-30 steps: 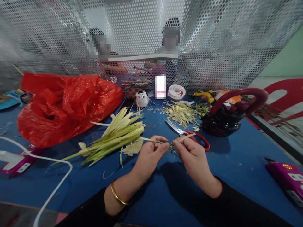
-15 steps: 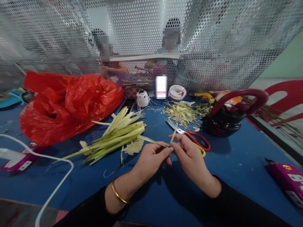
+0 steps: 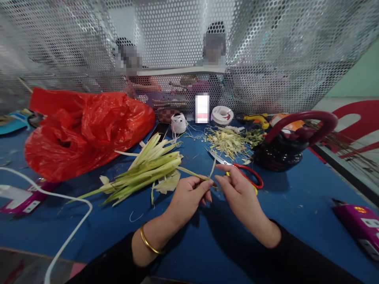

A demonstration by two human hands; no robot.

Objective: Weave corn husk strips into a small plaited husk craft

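My left hand (image 3: pixel 188 196) and my right hand (image 3: pixel 238 193) meet over the blue table (image 3: pixel 296 197), both pinched on one thin pale green leaf strip (image 3: pixel 195 174). The strip runs left toward a bundle of green and cream leaves (image 3: pixel 145 167) lying on the table, and its short free end stands up between my fingertips. A gold bangle (image 3: pixel 147 244) circles my left wrist. Red-handled scissors (image 3: pixel 237 169) lie just behind my right hand.
A red plastic bag (image 3: pixel 85 128) fills the left. Leaf trimmings (image 3: pixel 227 140), a dark basket with a maroon handle (image 3: pixel 284 148), white thread (image 3: pixel 178 123), a tape roll (image 3: pixel 222 115), a phone (image 3: pixel 160 130) and purple devices (image 3: pixel 359 225) lie around. Two people sit behind the perforated screen (image 3: pixel 266 59).
The strip's free end has been bent from pointing right to standing upright between my fingertips. Both hands stayed in the same place.
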